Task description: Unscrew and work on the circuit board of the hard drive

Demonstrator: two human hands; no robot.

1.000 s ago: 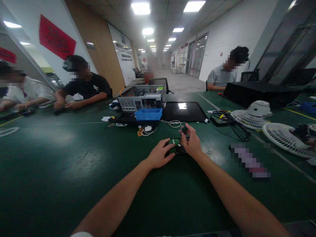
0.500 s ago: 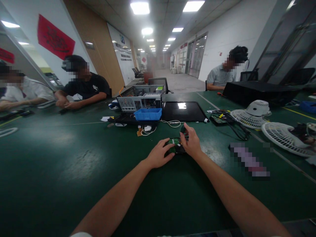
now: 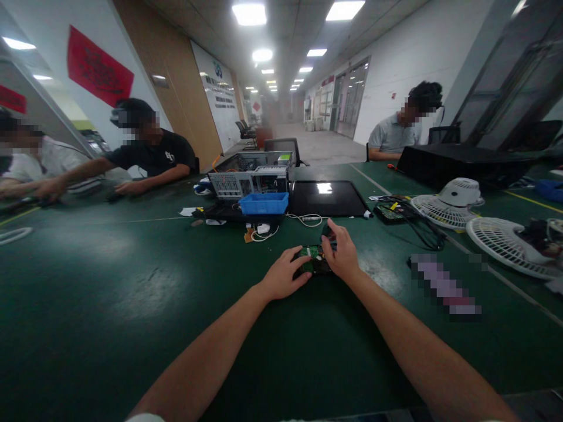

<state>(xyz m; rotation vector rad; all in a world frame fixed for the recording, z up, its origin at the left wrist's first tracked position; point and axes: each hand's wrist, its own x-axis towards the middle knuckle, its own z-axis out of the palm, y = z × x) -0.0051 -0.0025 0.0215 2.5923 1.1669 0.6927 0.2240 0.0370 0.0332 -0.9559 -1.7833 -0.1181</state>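
Note:
In front of me on the green table (image 3: 211, 328) lies a small black device with a green circuit board (image 3: 309, 251) showing in it. My left hand (image 3: 285, 274) grips its left end, the thumb at the near edge and the fingers reaching over the top and far side. Above the device's right part, my right hand (image 3: 343, 253) is closed around a dark-handled screwdriver (image 3: 326, 230), held upright. Its tip is hidden behind my fingers, so I cannot tell whether it touches the board.
Beyond the device stand a blue tray (image 3: 264, 204), an open computer case (image 3: 248, 173) and a dark flat panel (image 3: 328, 198). White fan parts (image 3: 444, 205) and a black cable (image 3: 428, 231) lie right. A blurred-out object (image 3: 444, 285) is nearer. Co-workers sit across the table.
My hands and the device look almost unmoved. At the far left, a co-worker in a black shirt has stretched an arm out to the left across the table.

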